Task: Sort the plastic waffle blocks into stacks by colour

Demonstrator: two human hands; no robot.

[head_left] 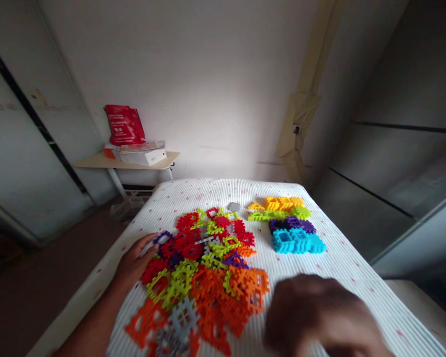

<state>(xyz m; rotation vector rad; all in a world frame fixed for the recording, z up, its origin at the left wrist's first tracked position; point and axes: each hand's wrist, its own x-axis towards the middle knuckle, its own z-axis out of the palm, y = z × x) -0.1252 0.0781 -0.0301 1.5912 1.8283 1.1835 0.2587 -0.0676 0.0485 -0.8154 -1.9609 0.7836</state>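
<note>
Nearest, our right hand (312,317): blurred above the mattress; we cannot tell how far open it is or whether it holds anything. Our left hand (134,263): fingers spread open, holding nothing, at the edge of a loose heap of plastic waffle blocks (208,258) in orange, red, lime, purple and grey, on a white ribbed mattress (338,267). Just right of the heap, in rows: cyan blocks (295,241), purple blocks (288,223), lime blocks (265,216), yellow-orange blocks (280,203). Farthest: a wooden shelf (96,161) bearing a white box (144,156) and a red bag (124,125), before a white wall (215,89).
</note>
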